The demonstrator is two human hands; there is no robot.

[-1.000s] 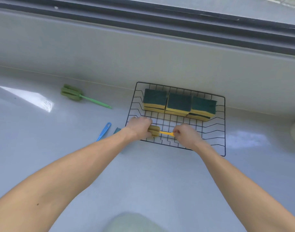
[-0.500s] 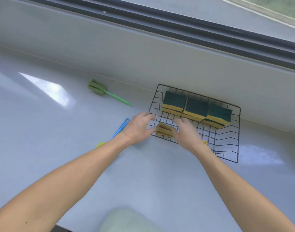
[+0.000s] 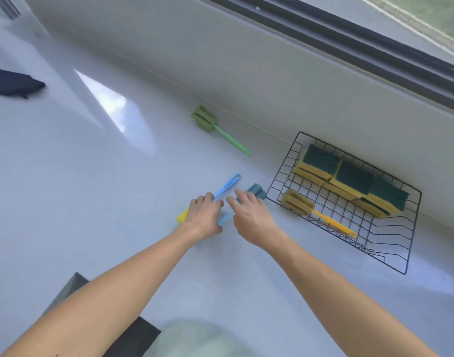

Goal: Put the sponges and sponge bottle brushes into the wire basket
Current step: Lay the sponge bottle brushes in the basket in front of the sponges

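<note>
left hand (image 3: 204, 219) curled over blue-handled brush (image 3: 227, 186), right hand (image 3: 251, 215) open above teal-headed brush (image 3: 256, 191), no readable writing

Setting: domestic kitchen, likely; glossy pale countertop (image 3: 117, 228) against a low upstand below a dark-framed window track (image 3: 375, 47); wire basket (image 3: 411, 228) of scouring sponges (image 3: 354, 176); bottle brushes alongside.

Your left hand (image 3: 204, 215) hides most of a yellow sponge head (image 3: 182, 215); your right hand (image 3: 251, 217) covers the teal-headed brush (image 3: 256, 191)'s middle.
</note>
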